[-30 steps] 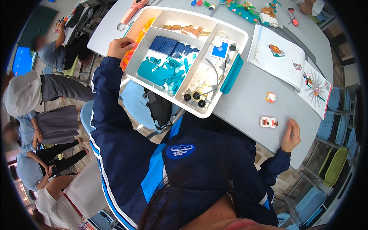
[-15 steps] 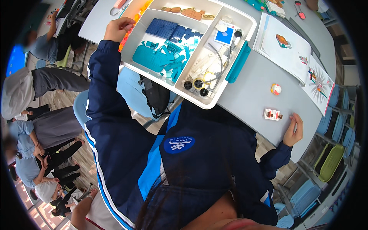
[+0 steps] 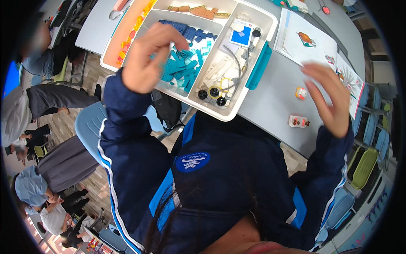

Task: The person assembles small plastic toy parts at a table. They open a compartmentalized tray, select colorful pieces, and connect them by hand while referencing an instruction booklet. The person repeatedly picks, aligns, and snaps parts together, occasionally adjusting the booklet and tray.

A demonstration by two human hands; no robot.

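Observation:
My left hand (image 3: 148, 59) hovers over the white sorting tray (image 3: 186, 100), its fingers bent but apart, and I see nothing held in it. Beneath it lie teal bricks (image 3: 182, 67) and dark blue bricks (image 3: 175, 28), partly hidden by the hand. My right hand (image 3: 332, 99) is raised over the table's right side, blurred, with thumb and fingers spread and nothing in them. Nearest to it are a small white, orange and red brick figure (image 3: 301, 93) and a white brick piece with reddish-brown parts (image 3: 298, 121).
An open picture booklet (image 3: 305, 38) lies behind the right hand. The tray's right compartment holds black wheels (image 3: 220, 101), a grey tube (image 3: 237, 63) and a blue card (image 3: 240, 34). Its far compartment has tan and brown bricks (image 3: 202, 12). Several people stand at the left.
My left hand has moved right from the tray's orange and yellow bricks to above the teal ones. The right hand has lifted off the table edge and moved farther away, toward the booklet.

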